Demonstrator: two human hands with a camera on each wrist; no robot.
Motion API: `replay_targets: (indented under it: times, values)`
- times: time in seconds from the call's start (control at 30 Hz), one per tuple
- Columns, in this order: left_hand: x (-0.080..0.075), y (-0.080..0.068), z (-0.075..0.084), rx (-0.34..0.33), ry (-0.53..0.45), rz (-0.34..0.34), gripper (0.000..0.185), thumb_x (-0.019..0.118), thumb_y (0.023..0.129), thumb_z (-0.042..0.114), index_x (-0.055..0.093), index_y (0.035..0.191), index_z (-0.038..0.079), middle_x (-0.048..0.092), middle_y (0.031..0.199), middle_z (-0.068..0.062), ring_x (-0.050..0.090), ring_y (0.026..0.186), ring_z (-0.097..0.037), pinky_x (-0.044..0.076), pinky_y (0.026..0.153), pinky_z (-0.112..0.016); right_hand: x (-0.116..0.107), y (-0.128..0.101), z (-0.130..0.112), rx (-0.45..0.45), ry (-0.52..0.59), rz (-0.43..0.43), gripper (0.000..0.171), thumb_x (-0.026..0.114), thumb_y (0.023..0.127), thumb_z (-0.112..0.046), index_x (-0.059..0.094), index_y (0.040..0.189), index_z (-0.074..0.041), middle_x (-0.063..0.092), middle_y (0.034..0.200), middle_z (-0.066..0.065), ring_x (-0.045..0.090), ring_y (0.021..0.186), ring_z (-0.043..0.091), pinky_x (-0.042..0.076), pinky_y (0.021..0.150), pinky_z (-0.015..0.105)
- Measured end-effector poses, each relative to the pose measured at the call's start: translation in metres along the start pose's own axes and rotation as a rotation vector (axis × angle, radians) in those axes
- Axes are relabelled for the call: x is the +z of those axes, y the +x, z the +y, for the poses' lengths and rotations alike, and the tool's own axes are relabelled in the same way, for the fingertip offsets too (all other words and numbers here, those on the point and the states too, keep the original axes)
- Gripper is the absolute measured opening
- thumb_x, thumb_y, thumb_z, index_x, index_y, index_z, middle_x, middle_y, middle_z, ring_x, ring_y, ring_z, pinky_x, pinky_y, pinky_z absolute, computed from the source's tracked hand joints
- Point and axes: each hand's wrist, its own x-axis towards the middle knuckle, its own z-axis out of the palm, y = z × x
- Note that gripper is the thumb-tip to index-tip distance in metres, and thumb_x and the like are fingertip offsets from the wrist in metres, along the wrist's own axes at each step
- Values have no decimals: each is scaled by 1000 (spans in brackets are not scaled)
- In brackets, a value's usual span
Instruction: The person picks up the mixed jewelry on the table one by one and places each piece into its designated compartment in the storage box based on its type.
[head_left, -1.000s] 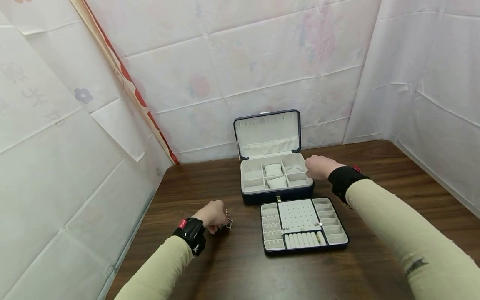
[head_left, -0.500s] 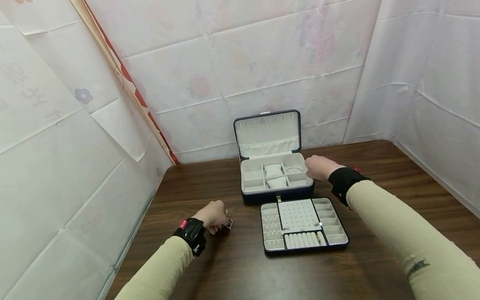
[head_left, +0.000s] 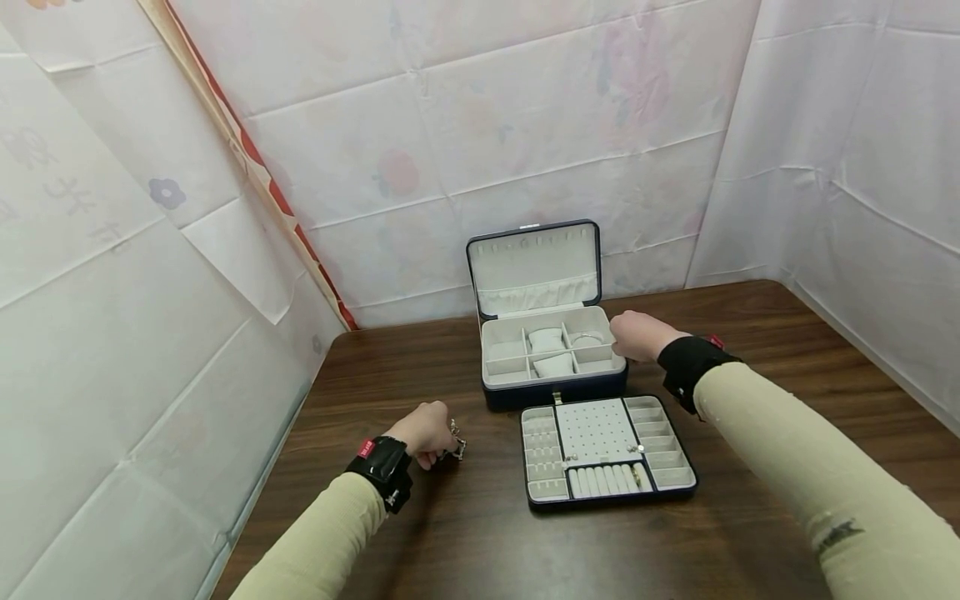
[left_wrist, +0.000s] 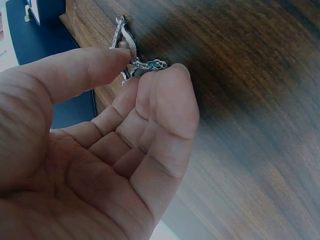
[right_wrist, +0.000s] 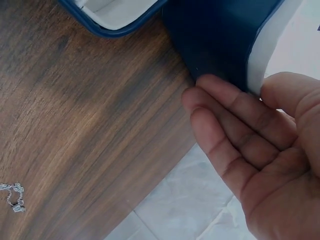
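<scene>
Overhead, from the head view: jewellery box (head_left: 525, 395) near the far edge of the table (head_left: 480, 542), lid (head_left: 540, 258) raised; shallow tray (head_left: 596, 429) just in front. Left hand (head_left: 423, 428) low, towards the table's left edge, fingers curled, bracelet (head_left: 460, 447) showing past the fingertips, left of the tray. Right hand (head_left: 639, 336) at the box's right wall. Gold-coloured ring (head_left: 637, 475) stands among the tray's ring rolls; a knock to the tray might jog it loose.

Left wrist view: thumb and bent fingertips close together on the bracelet, which looks pinched; how firmly, cannot tell. Part trails beyond the fingers. Main risk, my judgement: a slip, if only a few links are caught. Loose length could also snag on the tray's rim if carried low.

Right wrist view: thumb at the rim, fingers outside, box wall held between. A hard pull would probably skid the box, or tip it back, with the lid's weight behind. Second chain (right_wrist: 19, 206) lies on the table, well apart from the fingers. Right sleeve (head_left: 787, 454) likely hides it from the head view; a careless forearm sweep could drag it.
</scene>
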Motion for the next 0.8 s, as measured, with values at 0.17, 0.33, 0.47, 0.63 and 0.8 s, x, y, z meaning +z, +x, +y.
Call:
replay_targets:
  times: [0.17,0.33,0.47,0.63,0.8]
  values:
    - [0,1,1,-7,1,-1,20,71,88,3,67,70,-4,67,64,-14,63,49,-20,59,50,-35,0,-1,1,-5,-4,14,11,59,96,-3,63,86,-1,60,67,5,56,58,18,46,62,32]
    - [1,1,0,-5,3,-3,21,71,88,3,67,69,-4,66,63,-14,63,49,-20,59,50,-35,0,-2,1,-15,1,34,13,59,96,-2,61,83,-2,58,68,6,54,60,19,45,60,31]
    - [0,0,-1,-1,4,-2,21,71,88,2,66,68,-4,66,63,-14,63,49,-20,59,50,-35,2,-2,0,-24,12,57,14,59,95,-2,60,81,-3,55,68,5,51,60,19,42,60,31]
    - [0,-1,-1,4,6,-12,20,71,89,2,67,70,-3,68,65,-15,63,50,-20,59,50,-35,3,-3,-1,-44,6,90,15,60,94,-1,60,79,-3,53,68,4,47,61,19,41,60,31]
    - [-1,0,-1,-2,12,-12,21,71,88,2,68,68,-3,68,65,-14,63,49,-20,59,50,-35,3,-3,-5,-53,6,102,14,60,94,0,60,79,-2,53,69,5,47,61,19,40,60,31]
